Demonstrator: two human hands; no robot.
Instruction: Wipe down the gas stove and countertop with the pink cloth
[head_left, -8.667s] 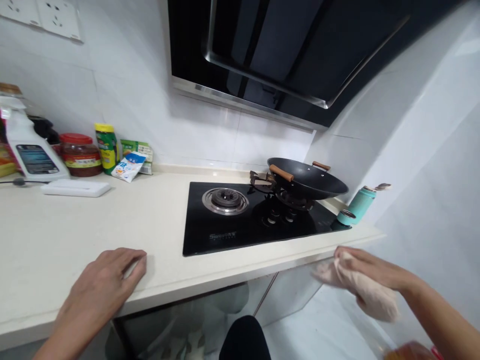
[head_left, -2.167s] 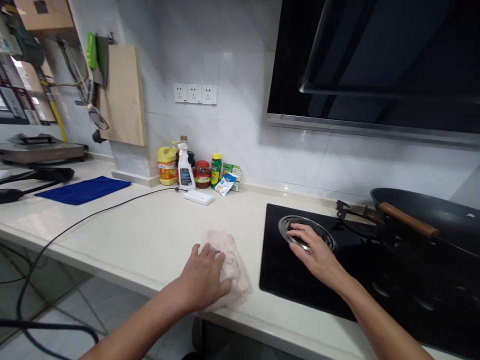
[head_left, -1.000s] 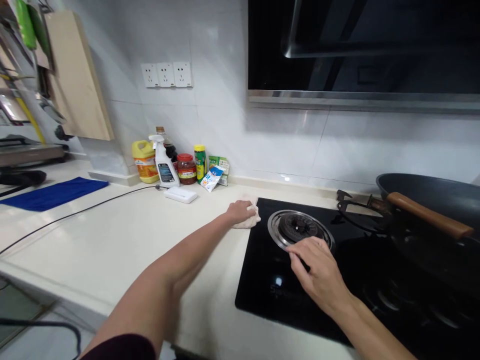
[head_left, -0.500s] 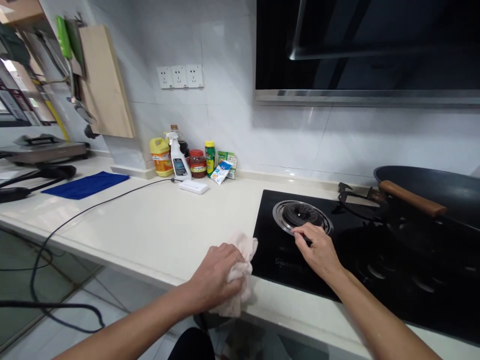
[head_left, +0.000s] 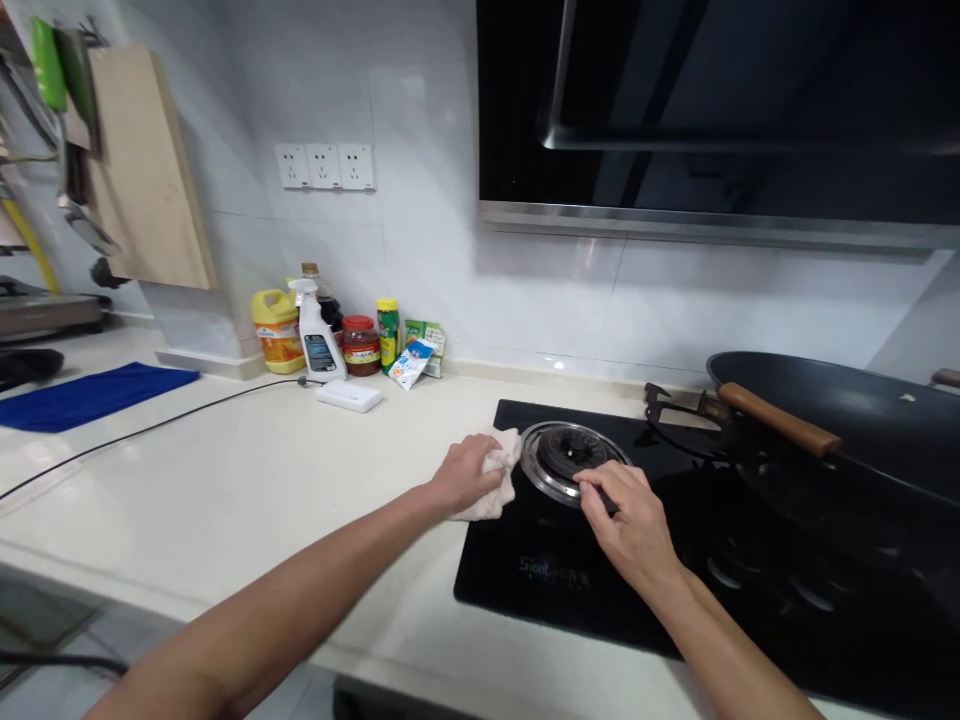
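Note:
My left hand [head_left: 469, 475] is closed around a crumpled pale pink cloth [head_left: 504, 478]. It presses the cloth at the left edge of the black glass gas hob [head_left: 495, 560], where the hob meets the white counter. Over the front right of the round burner [head_left: 574, 452], my right hand [head_left: 630, 510] has its thumb and fingertips pinched together. Whatever it may hold is hidden by the fingers. The burner has a shiny metal ring around a dark centre.
A large black wok [head_left: 847, 400] with a wooden handle [head_left: 780, 420] sits on the hob's right side. Along the wall stand a yellow jug [head_left: 277, 335], a spray bottle [head_left: 321, 340] and a red-lidded jar [head_left: 361, 350]. A cable [head_left: 150, 424] crosses the counter near a blue cloth [head_left: 97, 392].
My left hand has slid the cloth away from the counter's front edge, further back along the hob's left edge. My right hand stays pinched by the burner. The view has shifted right.

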